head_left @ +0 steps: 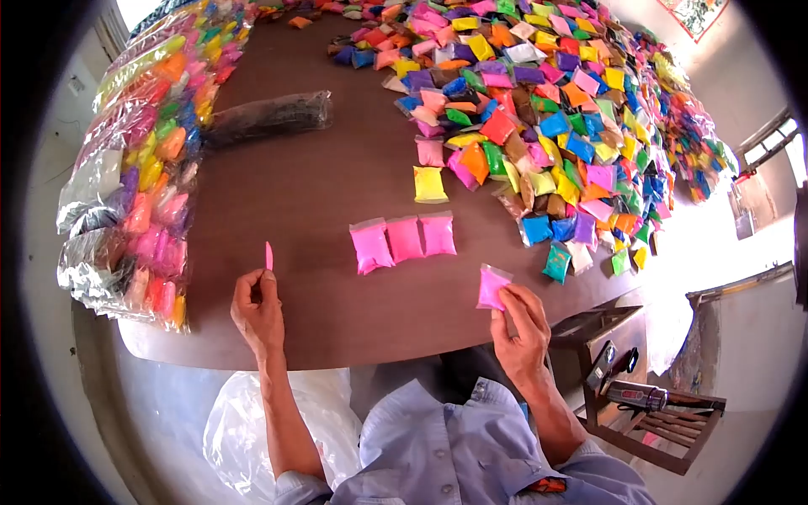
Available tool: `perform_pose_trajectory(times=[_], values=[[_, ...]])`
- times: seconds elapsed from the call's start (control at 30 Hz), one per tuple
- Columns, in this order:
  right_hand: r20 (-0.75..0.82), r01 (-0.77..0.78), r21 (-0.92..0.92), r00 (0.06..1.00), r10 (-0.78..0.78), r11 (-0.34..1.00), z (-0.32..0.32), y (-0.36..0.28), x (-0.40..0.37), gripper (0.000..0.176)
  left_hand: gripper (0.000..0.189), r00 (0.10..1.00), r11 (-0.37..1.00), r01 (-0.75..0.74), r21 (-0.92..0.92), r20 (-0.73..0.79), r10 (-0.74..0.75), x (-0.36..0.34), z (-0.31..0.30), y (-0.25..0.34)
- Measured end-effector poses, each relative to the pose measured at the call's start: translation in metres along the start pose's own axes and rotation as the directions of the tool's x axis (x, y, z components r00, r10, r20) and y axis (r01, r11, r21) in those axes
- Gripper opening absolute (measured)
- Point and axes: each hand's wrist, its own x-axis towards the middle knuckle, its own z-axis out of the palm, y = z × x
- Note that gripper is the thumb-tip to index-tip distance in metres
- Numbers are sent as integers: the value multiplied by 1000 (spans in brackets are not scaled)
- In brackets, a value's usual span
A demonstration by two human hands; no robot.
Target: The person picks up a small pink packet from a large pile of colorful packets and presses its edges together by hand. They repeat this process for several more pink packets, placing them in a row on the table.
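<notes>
My left hand (258,313) is closed, pinching a slim pink piece (269,255) upright between thumb and fingertips over the near left of the table; I cannot tell whether it is a stick or a packet seen edge-on. Between thumb and fingers of my right hand (523,328) is a small clear packet with pink filling (491,288), near the table's front edge. Three similar pink packets (406,239) lie side by side in a row between my hands. Just behind them rests a yellow packet (428,184).
A large heap of multicoloured packets (555,126) covers the right and back of the brown table (278,189). Clear bags of assorted packets (139,202) line its left side. A dark plastic-wrapped bundle (273,118) lies further back. At lower right stands a wooden chair (673,433) with a bottle (637,395).
</notes>
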Motion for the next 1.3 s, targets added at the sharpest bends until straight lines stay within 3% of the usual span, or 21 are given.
perform_pose_trajectory(times=[0.3, 0.57, 0.9, 1.1, 1.3], values=[[59, 106, 220, 991, -122, 970, 68, -37, 71, 34, 14, 1000, 999, 31, -38, -6, -31, -1, -1, 4], [91, 255, 111, 960, -265, 961, 95, -34, 80, 33, 12, 1000, 999, 14, -44, -24, -15, 1, -1, 0], [134, 291, 2, 948, -289, 957, 92, -34, 80, 32, 12, 999, 999, 18, -43, -39, -20, 2, 2, 0], [132, 254, 79, 956, -262, 964, 76, -34, 79, 39, 11, 999, 999, 44, -3, -22, -44, 3, 1, 7], [61, 239, 60, 968, -243, 969, 61, -11, 93, 27, 11, 999, 999, -4, 42, -36, 5, 2, 2, 4]])
